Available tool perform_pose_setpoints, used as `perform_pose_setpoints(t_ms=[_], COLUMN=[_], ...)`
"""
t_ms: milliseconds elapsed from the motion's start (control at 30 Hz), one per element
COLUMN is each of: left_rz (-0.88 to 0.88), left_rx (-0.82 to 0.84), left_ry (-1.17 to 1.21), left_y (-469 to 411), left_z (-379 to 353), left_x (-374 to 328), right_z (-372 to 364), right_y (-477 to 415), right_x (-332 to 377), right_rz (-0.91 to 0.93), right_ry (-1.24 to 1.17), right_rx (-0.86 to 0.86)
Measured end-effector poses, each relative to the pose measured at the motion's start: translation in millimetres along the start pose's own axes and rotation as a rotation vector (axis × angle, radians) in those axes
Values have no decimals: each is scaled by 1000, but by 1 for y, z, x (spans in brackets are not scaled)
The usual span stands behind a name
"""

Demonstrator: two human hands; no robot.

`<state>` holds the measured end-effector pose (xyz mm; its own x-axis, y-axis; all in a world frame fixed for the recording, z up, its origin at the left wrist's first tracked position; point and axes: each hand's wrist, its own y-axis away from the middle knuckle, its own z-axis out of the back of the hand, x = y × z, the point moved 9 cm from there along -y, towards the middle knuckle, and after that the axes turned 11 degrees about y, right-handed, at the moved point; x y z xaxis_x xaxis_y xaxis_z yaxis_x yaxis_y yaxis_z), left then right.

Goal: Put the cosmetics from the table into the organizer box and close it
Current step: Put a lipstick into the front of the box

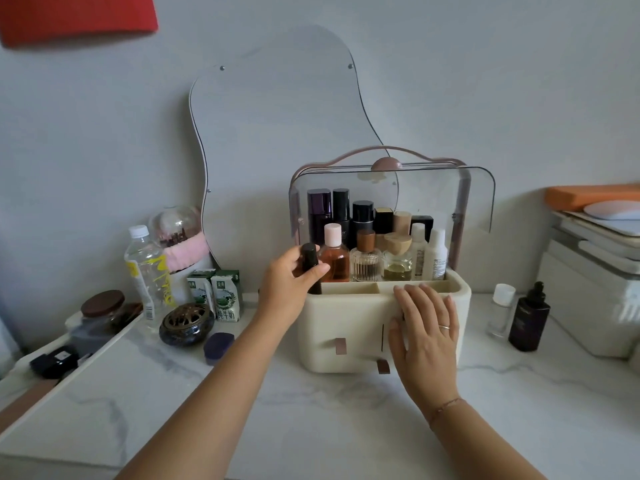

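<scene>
A cream organizer box (343, 323) stands mid-table with its clear lid (433, 192) swung up. Several bottles fill its back row. My left hand (289, 284) grips a small black bottle (309, 259), whose lower end sits in the box's front-left compartment. My right hand (424, 327) lies flat with spread fingers against the box's front right, holding nothing. To the right of the box, a dark pump bottle (529, 318) and a small clear bottle with a white cap (501, 311) stand on the table.
Left of the box are two green milk cartons (221, 294), a plastic water bottle (147, 275), a dark incense burner (187, 323), a purple case (219, 346) and a white tray (104, 344). A wavy mirror (277, 109) leans on the wall. Stacked white trays (595, 271) sit at right.
</scene>
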<state>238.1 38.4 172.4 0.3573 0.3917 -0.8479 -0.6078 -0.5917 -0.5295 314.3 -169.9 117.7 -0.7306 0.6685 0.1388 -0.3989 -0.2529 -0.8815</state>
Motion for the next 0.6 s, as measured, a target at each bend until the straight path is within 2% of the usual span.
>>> perform_pose_setpoints(t_ms=[267,467,533,600], left_rz=[48,13,-35,-36], left_rx=[-25,6,-99,-296], left_ry=[-223,-129,-71,-58], left_y=[-5,4,9,16], left_z=[3,12,34,70], left_x=[24,22,24,34], right_z=[-2,0,0,-1], right_y=[0,0,1,0], right_x=[-1,0,0,0], right_rz=[-12,-15,-13,-17], right_ry=[-19,-24,-26,-30], right_rx=[-9,-5,-10,-8])
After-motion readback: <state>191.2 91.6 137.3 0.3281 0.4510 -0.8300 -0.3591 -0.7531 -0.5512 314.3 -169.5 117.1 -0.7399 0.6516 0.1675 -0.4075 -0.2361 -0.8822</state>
